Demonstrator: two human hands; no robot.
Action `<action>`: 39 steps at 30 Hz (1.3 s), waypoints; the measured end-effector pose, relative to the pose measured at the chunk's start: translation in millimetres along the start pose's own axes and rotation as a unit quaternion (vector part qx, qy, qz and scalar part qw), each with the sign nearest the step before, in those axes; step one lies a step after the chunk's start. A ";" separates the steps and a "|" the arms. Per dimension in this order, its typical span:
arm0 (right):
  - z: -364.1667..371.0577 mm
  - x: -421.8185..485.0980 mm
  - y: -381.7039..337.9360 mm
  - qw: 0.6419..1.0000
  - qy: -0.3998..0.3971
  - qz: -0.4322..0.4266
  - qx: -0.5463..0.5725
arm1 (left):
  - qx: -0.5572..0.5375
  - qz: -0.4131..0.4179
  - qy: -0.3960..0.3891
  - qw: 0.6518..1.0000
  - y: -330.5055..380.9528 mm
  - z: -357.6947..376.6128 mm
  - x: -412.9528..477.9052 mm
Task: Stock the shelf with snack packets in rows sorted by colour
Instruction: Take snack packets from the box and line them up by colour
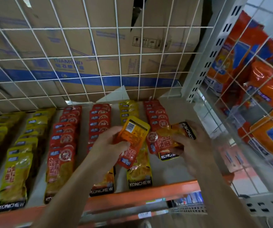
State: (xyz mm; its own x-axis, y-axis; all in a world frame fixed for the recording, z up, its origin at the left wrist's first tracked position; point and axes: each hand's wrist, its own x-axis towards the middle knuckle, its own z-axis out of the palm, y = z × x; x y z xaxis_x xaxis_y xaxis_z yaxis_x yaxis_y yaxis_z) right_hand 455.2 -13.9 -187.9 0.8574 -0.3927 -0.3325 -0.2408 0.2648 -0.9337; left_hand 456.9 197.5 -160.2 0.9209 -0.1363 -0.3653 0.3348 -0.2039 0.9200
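Behind the orange front rail [149, 193] of the shelf [173, 170], yellow packets [15, 162] lie in rows at the far left, then red packets [63, 145]. Above the rail's middle, the left hand [109, 145] has its fingers curled round an orange-backed packet [135, 130], barcode up. Just to the right, the right hand [193, 145] pinches a bunch of red packets [163, 140]. Past the rail's right end, large orange bags [264, 89] sit behind wire mesh.

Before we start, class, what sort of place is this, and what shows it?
Probably a shop or its stockroom: snack packets lie in colour rows on a shelf with an orange front rail, a white wire grid backs it, and cardboard cartons stand behind.
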 end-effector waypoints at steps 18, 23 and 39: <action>-18.3 -2.4 30.6 0.989 0.065 -0.042 -0.127 | 0.001 0.009 0.005 1.000 -1.9 10.6 9.2; -16.9 -6.8 36.0 0.942 0.086 -0.090 -0.312 | 0.000 0.012 0.000 1.000 -3.7 12.0 13.0; -15.5 4.5 50.1 0.892 0.098 -0.160 -0.411 | 0.015 0.015 0.006 1.000 -1.8 11.1 9.1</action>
State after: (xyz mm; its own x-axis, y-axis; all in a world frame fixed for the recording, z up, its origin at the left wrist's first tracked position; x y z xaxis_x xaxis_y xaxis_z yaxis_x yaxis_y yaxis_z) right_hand 440.0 -16.1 -238.2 0.8658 -0.4997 0.0269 -0.3186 -0.5919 -0.7404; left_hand 462.5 185.8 -166.7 0.9330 -0.1310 -0.3352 0.3006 -0.2284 0.9260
